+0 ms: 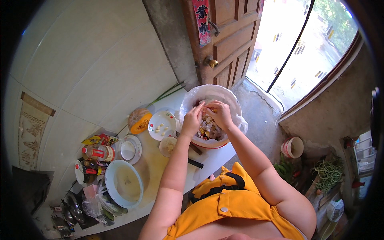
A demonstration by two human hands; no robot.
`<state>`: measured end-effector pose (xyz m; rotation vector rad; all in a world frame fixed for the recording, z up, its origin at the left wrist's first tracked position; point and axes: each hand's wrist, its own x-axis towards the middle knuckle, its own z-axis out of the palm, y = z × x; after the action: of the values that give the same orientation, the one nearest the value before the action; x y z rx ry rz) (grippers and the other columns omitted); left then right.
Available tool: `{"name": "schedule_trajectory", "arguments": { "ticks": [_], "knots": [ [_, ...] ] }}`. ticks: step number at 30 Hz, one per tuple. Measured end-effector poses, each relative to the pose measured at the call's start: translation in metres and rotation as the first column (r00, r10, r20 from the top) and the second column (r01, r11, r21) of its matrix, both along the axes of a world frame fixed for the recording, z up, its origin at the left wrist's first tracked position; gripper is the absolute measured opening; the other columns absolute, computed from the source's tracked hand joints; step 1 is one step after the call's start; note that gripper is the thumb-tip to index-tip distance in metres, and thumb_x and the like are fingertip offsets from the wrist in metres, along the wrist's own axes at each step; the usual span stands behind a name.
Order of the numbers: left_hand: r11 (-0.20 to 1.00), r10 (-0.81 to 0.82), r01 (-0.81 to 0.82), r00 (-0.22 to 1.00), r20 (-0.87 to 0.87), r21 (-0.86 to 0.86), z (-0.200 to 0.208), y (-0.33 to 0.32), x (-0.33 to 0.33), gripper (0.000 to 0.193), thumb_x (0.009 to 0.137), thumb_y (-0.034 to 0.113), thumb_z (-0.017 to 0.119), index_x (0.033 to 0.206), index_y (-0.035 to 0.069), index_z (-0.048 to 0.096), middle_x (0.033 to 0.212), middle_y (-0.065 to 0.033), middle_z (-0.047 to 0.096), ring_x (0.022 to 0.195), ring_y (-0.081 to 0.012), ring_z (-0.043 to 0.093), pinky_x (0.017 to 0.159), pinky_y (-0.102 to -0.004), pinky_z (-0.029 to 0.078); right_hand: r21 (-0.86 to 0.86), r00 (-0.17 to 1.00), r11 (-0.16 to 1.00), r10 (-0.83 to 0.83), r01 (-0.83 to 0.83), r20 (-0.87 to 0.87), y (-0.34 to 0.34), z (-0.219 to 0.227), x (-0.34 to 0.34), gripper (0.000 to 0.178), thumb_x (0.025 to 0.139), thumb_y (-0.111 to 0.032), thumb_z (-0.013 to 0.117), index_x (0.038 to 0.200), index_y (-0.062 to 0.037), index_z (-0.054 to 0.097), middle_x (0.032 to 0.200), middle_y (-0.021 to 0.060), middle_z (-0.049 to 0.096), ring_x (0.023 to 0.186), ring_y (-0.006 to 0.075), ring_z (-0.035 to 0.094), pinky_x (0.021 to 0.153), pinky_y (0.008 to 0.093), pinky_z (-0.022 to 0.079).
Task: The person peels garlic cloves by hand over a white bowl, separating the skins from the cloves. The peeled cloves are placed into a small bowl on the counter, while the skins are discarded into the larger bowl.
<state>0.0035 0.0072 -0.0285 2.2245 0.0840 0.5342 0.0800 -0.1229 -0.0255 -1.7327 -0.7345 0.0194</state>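
Note:
Over a bin point(236, 105) lined with a white plastic bag, my left hand point(193, 121) and my right hand point(220, 114) meet at the fingertips. Both are closed in a pinch; the small thing between them is too hidden to name. Below them, peelings and food scraps point(210, 130) lie in the bin. Beside my left hand, a white plate point(162, 116) with a patterned rim carries several peeled garlic cloves point(161, 129). Close to my left forearm stands a small bowl point(168, 147) with pale bits in it.
A black handle point(195, 163) lies near the table edge point(214, 162). Left are a cut pumpkin point(140, 120), green stalks point(166, 94), stacked white dishes point(129, 150), bottles point(98, 152) and a pale blue basin point(124, 184). An open wooden door point(224, 44) stands beyond; a bucket point(293, 147) is right.

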Motion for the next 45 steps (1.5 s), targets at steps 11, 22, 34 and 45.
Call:
{"name": "schedule_trajectory", "arguments": {
  "ticks": [11,22,34,45],
  "knots": [
    [0.991,-0.038,0.039,0.999,0.009,-0.126,-0.005,0.002,0.000,0.025,0.094,0.014,0.047,0.111,0.002,0.060,0.106,-0.0176,0.063,0.095,-0.0326,0.062,0.081,-0.0365,0.049,-0.055,0.995,0.995,-0.090,0.088,-0.036,0.000,0.000,0.000,0.013,0.070,-0.006,0.065,0.080,0.0018,0.068,0.077,0.0079,0.065,0.069,0.0162,0.064,0.066,0.0268,0.052],
    [0.771,-0.182,0.100,0.981,-0.066,-0.630,-0.009,0.009,0.003,0.024,0.100,0.022,0.037,0.110,0.008,0.054,0.100,-0.0009,0.059,0.092,-0.0093,0.057,0.075,-0.0245,0.050,-0.010,0.958,0.972,-0.235,0.236,-0.162,0.003,-0.013,0.004,0.010,0.072,-0.006,0.064,0.077,0.0023,0.067,0.072,0.0078,0.067,0.064,0.0104,0.062,0.062,0.0245,0.050],
    [0.909,-0.156,0.079,0.975,-0.159,-0.409,-0.017,0.016,0.005,0.032,0.092,0.008,0.047,0.123,0.006,0.047,0.106,-0.0098,0.060,0.097,-0.0186,0.059,0.085,-0.0308,0.046,-0.013,0.990,0.999,-0.029,0.031,0.137,0.005,0.016,0.001,0.015,0.074,-0.008,0.067,0.088,-0.0057,0.069,0.083,0.0099,0.064,0.074,0.0246,0.064,0.068,0.0324,0.050],
    [0.976,-0.122,0.090,0.980,-0.157,-0.199,-0.017,0.012,0.005,0.059,0.082,-0.002,0.042,0.140,0.007,0.032,0.130,-0.0240,0.047,0.120,-0.0376,0.046,0.100,-0.0393,0.038,-0.044,0.983,0.998,0.059,-0.052,0.173,0.003,0.013,0.004,0.013,0.073,-0.004,0.066,0.086,-0.0013,0.069,0.081,0.0102,0.065,0.070,0.0249,0.064,0.066,0.0311,0.050]
  ]
}}
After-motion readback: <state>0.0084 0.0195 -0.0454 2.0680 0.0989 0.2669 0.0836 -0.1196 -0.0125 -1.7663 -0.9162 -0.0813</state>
